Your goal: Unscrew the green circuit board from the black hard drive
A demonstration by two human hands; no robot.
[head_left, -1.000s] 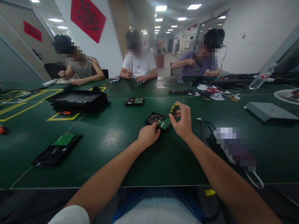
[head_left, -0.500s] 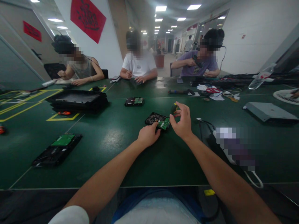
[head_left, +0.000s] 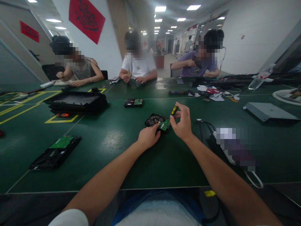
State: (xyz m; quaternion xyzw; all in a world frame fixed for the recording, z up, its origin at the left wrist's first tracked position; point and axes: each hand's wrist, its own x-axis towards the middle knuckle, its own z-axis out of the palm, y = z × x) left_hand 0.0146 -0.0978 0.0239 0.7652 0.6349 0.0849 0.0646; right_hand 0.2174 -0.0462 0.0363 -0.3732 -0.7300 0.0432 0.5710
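Ceiling lights (head_left: 160, 8) shine beyond co-workers (head_left: 139, 66) at the green table (head_left: 164, 169). The drive (head_left: 152, 119) lies under the left hand's (head_left: 148, 137) forefinger, grip unclear; the right hand (head_left: 182, 122) pinches a tilted screwdriver (head_left: 174, 110) beside it.

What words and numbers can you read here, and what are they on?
None read clearly.
Large red wall sign: dark writing, too blurred.
Small red sign: too blurred.
Bottle: red marking, too small.
White shirt: print too small.
Green circuit board near left hand: label too small.
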